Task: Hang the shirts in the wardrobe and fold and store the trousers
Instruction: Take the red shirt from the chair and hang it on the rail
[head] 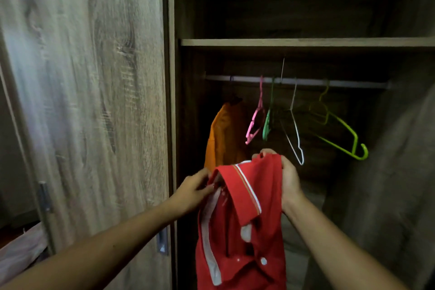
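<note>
A red polo shirt (244, 223) with white trim hangs between my hands in front of the open wardrobe. My right hand (288, 179) grips its top at the collar. My left hand (195, 189) pinches the shirt's left edge near the collar. An orange shirt (223, 136) hangs at the left end of the wardrobe rail (341, 83). Bare hangers dangle from the rail: a pink hanger (255, 122), a green hanger (267, 125), a white wire hanger (294, 129) and a lime hanger (341, 134).
A wooden shelf (306, 42) runs above the rail, dark above it. The wardrobe door (89, 101) with a metal handle (163, 241) stands at my left. Pale cloth (21, 247) lies at the lower left. A second door panel (400, 172) is at the right.
</note>
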`<state>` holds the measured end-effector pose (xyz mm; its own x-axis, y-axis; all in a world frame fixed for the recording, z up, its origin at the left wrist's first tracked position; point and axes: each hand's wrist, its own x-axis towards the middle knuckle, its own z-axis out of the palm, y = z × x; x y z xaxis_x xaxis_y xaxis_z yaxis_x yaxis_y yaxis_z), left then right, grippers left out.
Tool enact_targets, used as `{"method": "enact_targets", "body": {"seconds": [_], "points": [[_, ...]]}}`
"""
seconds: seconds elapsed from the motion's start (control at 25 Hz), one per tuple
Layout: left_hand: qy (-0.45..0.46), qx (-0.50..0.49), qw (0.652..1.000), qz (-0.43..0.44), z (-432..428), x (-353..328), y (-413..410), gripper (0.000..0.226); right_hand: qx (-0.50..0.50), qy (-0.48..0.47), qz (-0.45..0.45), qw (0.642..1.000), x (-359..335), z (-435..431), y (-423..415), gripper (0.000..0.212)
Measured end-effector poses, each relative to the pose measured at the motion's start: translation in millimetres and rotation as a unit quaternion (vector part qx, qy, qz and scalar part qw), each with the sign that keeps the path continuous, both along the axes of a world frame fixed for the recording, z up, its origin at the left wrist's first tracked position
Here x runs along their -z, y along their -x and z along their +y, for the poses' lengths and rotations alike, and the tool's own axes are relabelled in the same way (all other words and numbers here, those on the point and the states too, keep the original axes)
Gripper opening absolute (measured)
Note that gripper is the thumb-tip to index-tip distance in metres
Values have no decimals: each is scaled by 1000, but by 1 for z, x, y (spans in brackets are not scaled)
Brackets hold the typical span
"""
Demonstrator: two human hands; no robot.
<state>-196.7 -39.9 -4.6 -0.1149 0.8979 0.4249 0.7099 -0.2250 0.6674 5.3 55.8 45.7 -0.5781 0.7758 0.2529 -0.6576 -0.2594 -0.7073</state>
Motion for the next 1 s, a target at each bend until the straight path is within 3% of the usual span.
{"method": "enact_targets", "body": {"seconds": [0.08,0.16,0.2,0.28,0.4,0.52,0.6,0.68,0.72,0.8,0.84,0.92,1.0], "points": [[-50,-13,998,-24,1,-11,-5,12,49,-83,-85,992,4,5,-6,33],[-85,-5,996,-1,0,-32,-15,3,75,-155,-221,960,8,10,-4,48],[-103,-6,995,14,0,-41,-19,4,77,-207,-305,926,8,8,-1,43],[-131,-27,991,19,1,-55,-21,5,69,-335,-408,847,12,-2,7,9],[-141,-59,988,33,2,-65,-16,7,155,-462,-449,749,21,-16,20,14],[-158,-41,984,65,-12,-65,-16,13,285,-473,-443,706,9,-10,28,13],[-83,-36,993,72,-25,-50,-11,19,322,-447,-414,725,-3,1,26,16],[32,-46,979,198,-33,-27,3,35,347,-412,-380,752,-17,8,21,17],[38,-30,970,240,-35,-13,13,39,352,-398,-362,766,-22,9,20,16],[-2,-38,963,268,-40,-11,25,27,346,-392,-345,779,-30,9,24,13],[-27,-51,970,237,-39,-10,38,18,322,-390,-348,790,-33,10,26,12],[-126,-99,961,226,-34,-24,50,35,219,-354,-374,829,-36,15,29,12],[-138,-102,966,193,-36,-45,55,36,133,-293,-379,868,-41,21,33,14]]}}
